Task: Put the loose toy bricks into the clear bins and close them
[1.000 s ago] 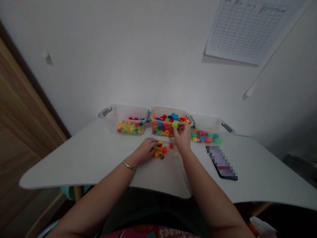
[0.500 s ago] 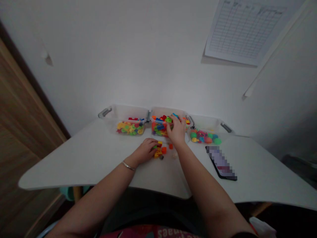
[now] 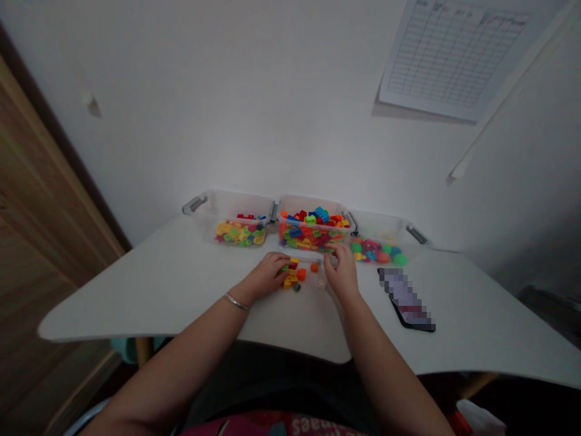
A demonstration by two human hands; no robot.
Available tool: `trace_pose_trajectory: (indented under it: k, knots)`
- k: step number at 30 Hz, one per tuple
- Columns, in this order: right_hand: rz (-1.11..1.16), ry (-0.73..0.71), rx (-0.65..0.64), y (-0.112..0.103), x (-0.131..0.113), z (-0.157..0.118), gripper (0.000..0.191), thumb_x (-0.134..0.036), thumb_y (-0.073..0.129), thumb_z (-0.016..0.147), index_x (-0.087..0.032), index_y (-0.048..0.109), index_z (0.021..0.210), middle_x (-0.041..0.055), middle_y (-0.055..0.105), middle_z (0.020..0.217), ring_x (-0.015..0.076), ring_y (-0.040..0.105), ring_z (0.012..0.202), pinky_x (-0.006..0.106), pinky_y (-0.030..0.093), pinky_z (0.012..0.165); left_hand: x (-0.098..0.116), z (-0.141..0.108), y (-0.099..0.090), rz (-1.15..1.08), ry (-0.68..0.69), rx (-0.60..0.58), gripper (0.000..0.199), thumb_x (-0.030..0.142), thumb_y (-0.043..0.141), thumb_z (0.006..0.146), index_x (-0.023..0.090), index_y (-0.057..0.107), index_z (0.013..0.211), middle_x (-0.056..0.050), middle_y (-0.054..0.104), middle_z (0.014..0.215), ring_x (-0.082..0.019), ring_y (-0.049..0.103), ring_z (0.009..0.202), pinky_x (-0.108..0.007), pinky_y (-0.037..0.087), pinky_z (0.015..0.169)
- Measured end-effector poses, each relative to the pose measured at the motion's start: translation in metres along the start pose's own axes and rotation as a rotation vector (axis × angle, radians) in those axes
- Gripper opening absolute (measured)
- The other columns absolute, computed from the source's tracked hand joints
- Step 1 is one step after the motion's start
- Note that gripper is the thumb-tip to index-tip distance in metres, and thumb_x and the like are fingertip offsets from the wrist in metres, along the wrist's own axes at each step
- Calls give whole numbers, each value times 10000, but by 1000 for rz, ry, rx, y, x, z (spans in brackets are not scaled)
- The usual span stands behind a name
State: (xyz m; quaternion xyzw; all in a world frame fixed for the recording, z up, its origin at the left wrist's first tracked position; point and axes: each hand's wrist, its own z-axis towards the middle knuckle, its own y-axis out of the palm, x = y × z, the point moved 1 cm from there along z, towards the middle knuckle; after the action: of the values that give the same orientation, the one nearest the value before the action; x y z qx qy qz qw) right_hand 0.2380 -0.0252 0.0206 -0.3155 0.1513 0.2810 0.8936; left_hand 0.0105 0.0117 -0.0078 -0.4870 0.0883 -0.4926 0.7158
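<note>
My left hand [image 3: 270, 274] rests on the table, its fingers curled around some small toy building bricks [image 3: 293, 264] in yellow, green and red. Close by lie yellow bricks [image 3: 290, 281], an orange brick [image 3: 301, 275], another small orange piece [image 3: 314, 267] and a dark grey piece [image 3: 297, 287]. My right hand [image 3: 345, 274] is in front of the middle clear box [image 3: 313, 203], which is heaped with coloured bricks [image 3: 308, 233]. Its thumb and fingers are apart, with no brick visible in them.
The left clear box [image 3: 236, 200] holds mostly yellow and green pieces. Round coloured pieces fill part of the right clear box [image 3: 381, 221]. A phone [image 3: 406, 300] lies on the white table [image 3: 136, 290] to the right. Behind stands a wall with a printed sheet [image 3: 454, 60].
My right hand has come out of the middle box, moving down and to the right to the tabletop before it. My left hand stays at the bricks.
</note>
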Motion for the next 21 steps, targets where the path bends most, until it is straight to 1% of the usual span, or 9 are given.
trace_pose_trajectory:
  k: [2,4,7,9,11,13,15,21]
  knots:
    - [-2,86,-129,-4,3,-11,234,-259,501,836,-171,640,1003,113,625,999,242,591,935,401,511,829,0,0,0,-3,-8,3,281,212,538,906,197,676,1150,-109,649,1152,-235,551,1114,-435,459,1011]
    - [-10,128,-268,-9,4,-20,238,-275,535,829,-182,643,1021,101,618,1007,235,597,920,382,517,799,-1,-1,1,-5,-15,7,286,210,544,901,200,674,1156,-105,647,1151,-235,546,1115,-437,455,1016]
    - [-17,97,-444,-16,5,-29,313,-272,592,804,-201,631,1106,85,613,1059,224,600,943,368,513,820,-2,-1,1,-11,-25,9,290,200,549,894,199,672,1157,-104,646,1152,-236,542,1117,-443,455,1017]
    - [-32,65,-527,-18,7,-32,370,-245,611,783,-212,620,1151,73,617,1059,217,598,946,367,499,854,-1,-2,1,-15,-27,5,290,199,551,892,194,671,1156,-106,646,1153,-236,541,1120,-441,456,1016]
    - [-62,43,-584,-18,9,-34,401,-206,603,772,-211,617,1173,63,626,1014,211,594,919,361,487,858,-1,-1,0,-14,-29,-4,290,200,546,896,189,669,1158,-106,647,1153,-236,542,1118,-437,457,1014]
    - [-79,30,-610,-16,11,-35,399,-178,583,772,-197,622,1169,59,632,973,206,588,888,350,480,836,0,-1,-1,-10,-32,-8,292,201,544,899,189,668,1163,-104,647,1157,-234,542,1119,-436,453,1019]
    - [-62,33,-609,-13,13,-35,370,-166,568,779,-183,630,1143,59,638,962,197,583,858,335,477,806,1,-1,-1,-8,-32,-9,291,200,547,899,193,668,1164,-100,647,1161,-233,538,1124,-437,445,1028]
    - [-4,162,-522,-6,20,-36,261,-216,610,800,-168,623,1056,39,649,882,164,561,702,304,466,687,1,0,-1,-7,-23,-21,290,205,533,910,187,669,1165,-104,645,1163,-234,533,1127,-441,443,1031]
